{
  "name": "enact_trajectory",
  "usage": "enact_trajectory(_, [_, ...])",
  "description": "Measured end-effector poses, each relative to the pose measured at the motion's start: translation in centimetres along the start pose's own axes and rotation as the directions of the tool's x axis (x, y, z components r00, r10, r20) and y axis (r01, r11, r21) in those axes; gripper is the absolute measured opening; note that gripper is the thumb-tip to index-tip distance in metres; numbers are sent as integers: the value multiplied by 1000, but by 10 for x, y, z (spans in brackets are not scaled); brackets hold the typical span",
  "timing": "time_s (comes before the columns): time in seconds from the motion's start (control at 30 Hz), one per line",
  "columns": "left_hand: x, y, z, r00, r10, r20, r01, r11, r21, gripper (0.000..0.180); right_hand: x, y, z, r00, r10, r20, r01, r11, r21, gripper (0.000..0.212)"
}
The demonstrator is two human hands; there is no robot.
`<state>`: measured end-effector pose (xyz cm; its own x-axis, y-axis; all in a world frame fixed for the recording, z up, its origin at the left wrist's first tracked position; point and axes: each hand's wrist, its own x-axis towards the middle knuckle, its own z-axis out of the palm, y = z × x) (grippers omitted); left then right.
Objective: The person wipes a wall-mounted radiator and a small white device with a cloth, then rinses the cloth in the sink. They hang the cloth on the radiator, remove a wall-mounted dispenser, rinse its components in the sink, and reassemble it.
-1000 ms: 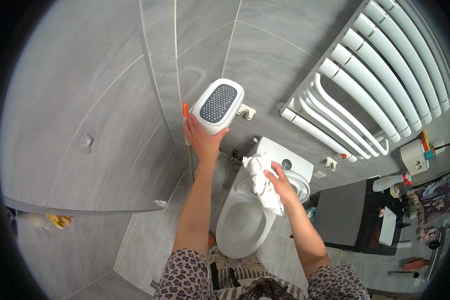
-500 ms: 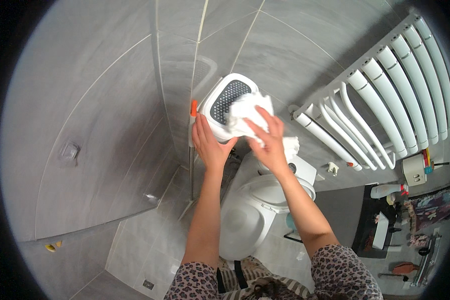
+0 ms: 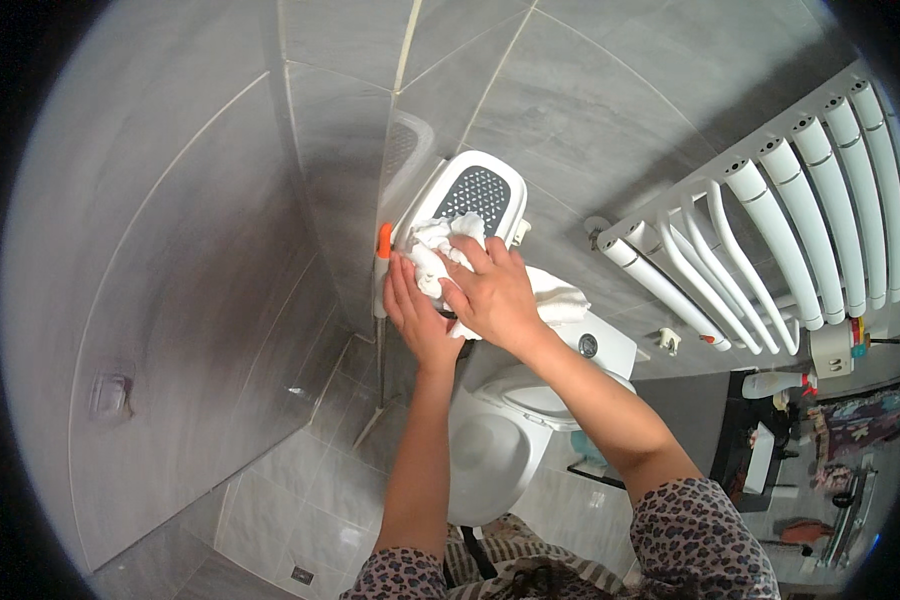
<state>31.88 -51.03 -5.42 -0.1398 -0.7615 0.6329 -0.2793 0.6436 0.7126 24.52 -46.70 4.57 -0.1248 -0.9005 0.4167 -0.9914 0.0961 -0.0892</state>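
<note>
A white box with a grey perforated top panel (image 3: 476,194) is ahead of me, close to the tiled wall. My right hand (image 3: 498,300) presses a crumpled white cloth (image 3: 433,262) onto the near left part of its top, fingers curled over the cloth. My left hand (image 3: 420,318) grips the box's near left corner, its fingers along the side; the thumb is partly hidden. More white fabric (image 3: 562,298) lies under my right wrist, on the toilet tank; whether it belongs to the same cloth I cannot tell.
Below my hands stands a white toilet (image 3: 490,455) with its tank. A pole with an orange-tipped handle (image 3: 384,242) leans left of the box. A white towel radiator (image 3: 770,210) projects from the wall at right, above a dark counter with a spray bottle (image 3: 773,384).
My right hand has brought the cloth from the right part of the box's top towards the near left corner, beside my left hand. The perforated panel is more exposed.
</note>
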Motion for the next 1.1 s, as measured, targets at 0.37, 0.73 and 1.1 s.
enact_trajectory(0.37, [0, -3, 6, 1000, -3, -12, 4, 999, 38, 73, 6, 0, 8, 998, 45, -46, -48, 997, -53, 32])
enact_trajectory(0.73, [-1, -5, 2, 999, 30, 36, -34, 992, 122, 104, 38, 24, 25, 998, 64, 15, -64, 998, 20, 29])
enact_trajectory(1.1, [1, -1, -3, 995, 19, 93, -37, 981, 192, 114, 84, 124, 38, 998, 65, 22, -54, 939, -339, 22])
